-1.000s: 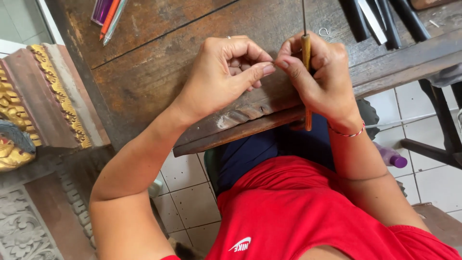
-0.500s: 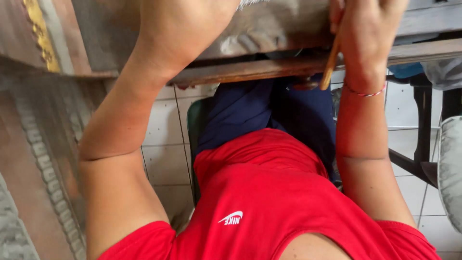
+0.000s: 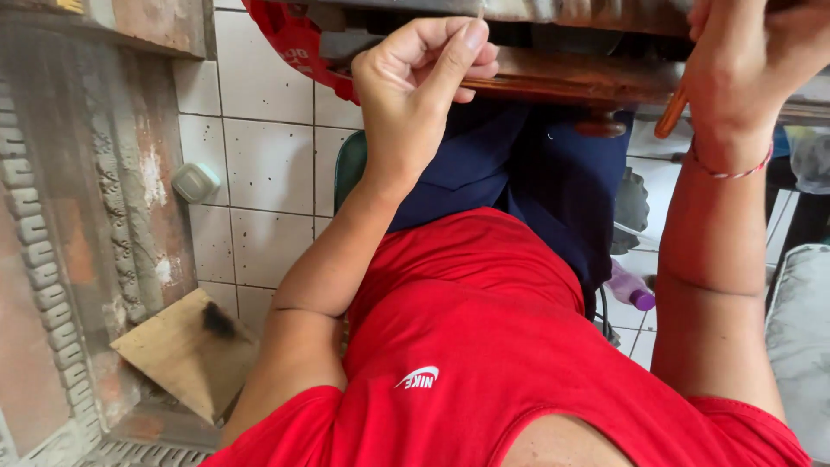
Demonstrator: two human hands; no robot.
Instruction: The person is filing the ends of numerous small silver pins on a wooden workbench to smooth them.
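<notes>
My left hand point(image 3: 415, 82) is at the top centre, thumb and forefinger pinched together just in front of a dark wooden strip point(image 3: 571, 79) that lies across my lap. A thin pale sliver shows above the fingertips at the frame's edge; I cannot tell if it is held. At the top right, my right hand point(image 3: 748, 60) is closed on a tool with an orange-brown wooden handle point(image 3: 671, 114), whose end pokes out below the palm. A red-and-white cord circles that wrist. The tool's tip is out of view.
A carved, worn wooden panel point(image 3: 52, 259) stands at the left. On the white tiled floor point(image 3: 259, 164) lie a square wooden scrap point(image 3: 186, 350), a small pale round object point(image 3: 194, 182) and a purple-capped bottle point(image 3: 631, 292). A grey cushion point(image 3: 800, 346) is at the right.
The view has tipped further down toward my lap and the floor. My left hand has come away from the tool and now pinches by itself. The right hand still holds the tool.
</notes>
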